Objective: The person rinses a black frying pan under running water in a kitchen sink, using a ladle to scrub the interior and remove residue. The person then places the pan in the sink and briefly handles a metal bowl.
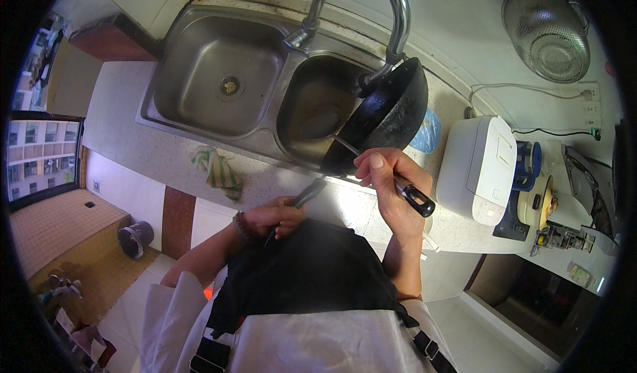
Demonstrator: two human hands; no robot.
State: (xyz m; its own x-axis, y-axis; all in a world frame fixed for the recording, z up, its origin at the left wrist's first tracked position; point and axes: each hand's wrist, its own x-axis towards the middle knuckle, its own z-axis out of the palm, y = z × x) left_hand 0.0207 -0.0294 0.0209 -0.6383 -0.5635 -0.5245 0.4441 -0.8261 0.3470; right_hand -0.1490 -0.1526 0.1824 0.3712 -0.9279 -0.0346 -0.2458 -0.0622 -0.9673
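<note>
A dark wok (393, 119) stands tilted on its side over the right basin (291, 109) of a stainless steel sink, its inside facing left. My left hand (276, 216) is closed around the wok's black handle (309, 193), close to the apron. In my right hand (395, 179) is a metal ladle (346, 144) by its black-ended handle. The ladle's round head reaches into the right basin, beside the wok's rim, and looks dim in the shadow there. Above arches a chrome faucet (400, 10); its lower end partly overlaps the wok.
The left basin (209, 69) has bits of food in its drain. A striped cloth (219, 171) lies on the counter's front edge. Right of the wok stand a blue plastic-wrapped item (426, 132) and a white rice cooker (477, 169). A metal strainer (547, 35) hangs on the wall.
</note>
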